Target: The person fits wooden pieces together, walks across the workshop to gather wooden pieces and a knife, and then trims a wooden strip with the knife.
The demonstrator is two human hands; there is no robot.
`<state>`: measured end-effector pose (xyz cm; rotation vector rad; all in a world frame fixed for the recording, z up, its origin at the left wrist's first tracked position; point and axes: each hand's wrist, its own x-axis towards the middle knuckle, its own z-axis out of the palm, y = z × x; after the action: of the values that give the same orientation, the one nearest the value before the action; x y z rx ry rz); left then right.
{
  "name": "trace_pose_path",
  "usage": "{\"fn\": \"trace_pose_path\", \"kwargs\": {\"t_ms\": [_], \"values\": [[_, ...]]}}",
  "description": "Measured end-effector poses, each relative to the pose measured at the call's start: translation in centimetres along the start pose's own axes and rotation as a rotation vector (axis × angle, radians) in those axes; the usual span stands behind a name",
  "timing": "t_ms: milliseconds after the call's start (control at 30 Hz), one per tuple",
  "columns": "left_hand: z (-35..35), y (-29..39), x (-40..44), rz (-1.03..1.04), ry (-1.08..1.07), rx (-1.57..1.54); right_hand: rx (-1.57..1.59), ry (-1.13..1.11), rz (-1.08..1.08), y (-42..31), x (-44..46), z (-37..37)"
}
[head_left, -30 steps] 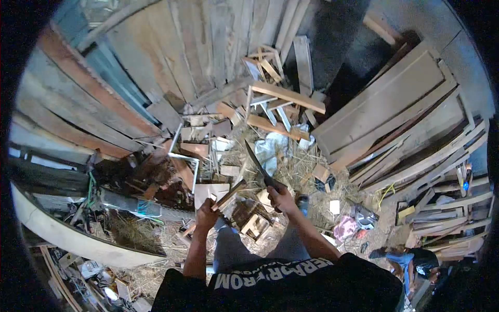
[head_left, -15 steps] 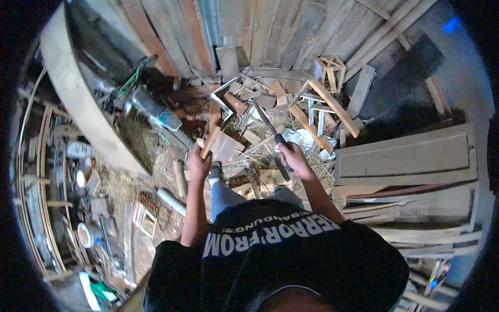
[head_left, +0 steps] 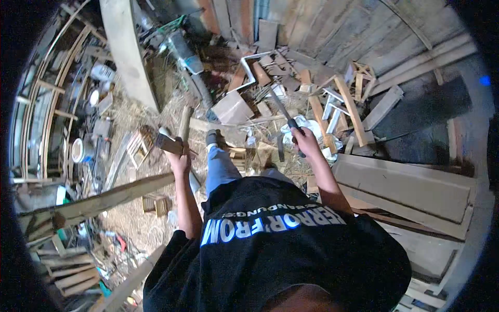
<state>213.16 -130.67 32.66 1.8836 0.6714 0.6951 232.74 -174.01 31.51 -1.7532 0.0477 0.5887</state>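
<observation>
My left hand [head_left: 180, 160] is closed round a short piece of wood [head_left: 169, 144], which sticks out to the left of the fingers. My right hand [head_left: 306, 141] grips the dark handle of a long blade [head_left: 281, 105], its tip pointing up and left, away from my body. The two hands are well apart, in front of the black shirt. Below them are my legs in light trousers [head_left: 221, 167] and a dark shoe [head_left: 212, 137] on the littered floor.
A pale curved board [head_left: 127, 52] stands at the upper left. Wood scraps and a white bent frame [head_left: 248, 73] lie ahead. A wooden frame [head_left: 349, 106] and panels [head_left: 405, 187] are at the right. A beam [head_left: 104, 203] crosses the lower left, near a white bucket [head_left: 80, 151].
The view has turned left, so the scrap pile now appears farther right and up. The wood in my left hand has swung from pointing ahead to pointing left. Both hands keep their holds.
</observation>
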Motion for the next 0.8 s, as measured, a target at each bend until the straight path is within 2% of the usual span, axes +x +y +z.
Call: {"fn": "trace_pose_path", "kwargs": {"t_ms": [67,267,400,467,567,667,800], "values": [[-1.2,0.0,-0.2,-0.078,-0.074,-0.057,-0.003,0.043,0.073,-1.1,-1.3,1.0],[-3.1,-3.0,0.6,-0.143,-0.056,-0.102,-0.06,-0.005,0.126,-1.1,-1.1,4.0],[-5.2,-3.8,1.8,-0.221,-0.122,-0.336,-0.121,-0.035,0.139,-3.2,0.2,8.2],[-6.2,-5.4,3.2,-0.206,-0.052,-0.303,-0.167,-0.046,0.153,-4.6,1.5,10.7],[-7.7,-4.1,5.7,-0.265,0.059,-0.301,-0.251,-0.078,0.093,-5.4,4.0,15.0],[-10.3,-5.2,8.2,-0.414,0.04,-0.333,-0.247,-0.097,0.015,-8.0,5.6,20.3],[-11.9,-8.3,11.7,-0.448,0.138,-0.318,-0.279,-0.143,-0.123,-7.3,9.9,26.1]]}}
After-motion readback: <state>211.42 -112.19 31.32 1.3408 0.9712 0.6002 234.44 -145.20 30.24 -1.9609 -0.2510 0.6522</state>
